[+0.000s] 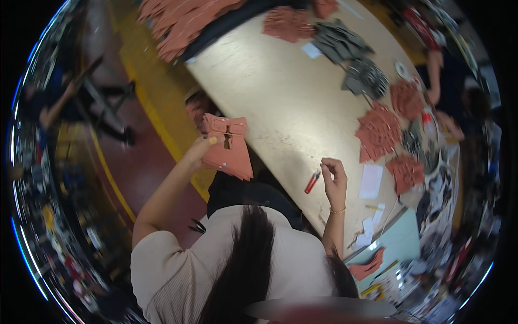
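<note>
My left hand (200,147) grips a bundle of salmon-orange cut pieces (229,156) at its left edge, off the table's near-left edge. A thin string runs across the bundle's upper part, and a dark slot shows in its middle. My right hand (334,175) hovers at the table's near side, fingers loosely bent with nothing visible between them. Just left of its fingertips lies a small red tool with a dark tip (312,182); its exact kind is too blurred to tell.
The pale table (259,86) carries orange bundles (379,132) and dark grey bundles (342,40) along its far and right sides. White paper (371,181) lies right of my hand. A large orange stack (183,24) stands far left. Another person's arm (435,75) reaches in at right.
</note>
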Available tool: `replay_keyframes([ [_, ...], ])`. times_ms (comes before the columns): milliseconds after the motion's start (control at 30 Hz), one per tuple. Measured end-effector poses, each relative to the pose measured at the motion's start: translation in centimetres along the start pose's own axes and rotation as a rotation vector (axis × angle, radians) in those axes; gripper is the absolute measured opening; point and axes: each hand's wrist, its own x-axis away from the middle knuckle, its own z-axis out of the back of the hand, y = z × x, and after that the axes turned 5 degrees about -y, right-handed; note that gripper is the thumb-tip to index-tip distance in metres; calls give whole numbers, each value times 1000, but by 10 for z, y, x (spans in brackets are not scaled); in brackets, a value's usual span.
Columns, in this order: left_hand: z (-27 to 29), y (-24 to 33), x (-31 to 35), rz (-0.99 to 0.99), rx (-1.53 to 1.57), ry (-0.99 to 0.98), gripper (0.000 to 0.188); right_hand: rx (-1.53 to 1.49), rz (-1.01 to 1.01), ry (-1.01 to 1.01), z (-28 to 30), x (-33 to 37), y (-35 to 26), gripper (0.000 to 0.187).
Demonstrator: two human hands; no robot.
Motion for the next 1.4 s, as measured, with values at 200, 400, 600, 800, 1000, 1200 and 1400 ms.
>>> replay_keyframes([
  [200,109,-63,8,186,545,201,38,214,-169,-381,-65,-25,-5,17],
  [400,197,-120,-22,210,865,346,34,406,-4,-753,-177,-94,-22,27],
  [600,273,-153,-108,167,1095,299,33,547,115,-596,-295,-192,-10,32],
  [800,329,-130,-257,-2,1268,358,40,928,177,-223,-395,-271,22,39],
  [1000,381,-89,-442,-211,1581,451,36,1058,270,-126,-414,-279,37,39],
  [1200,381,-70,-558,-386,1590,591,38,993,247,-162,-408,-279,45,42],
  [1400,393,-93,-603,255,308,1058,63,968,226,-211,-403,-278,46,45],
])
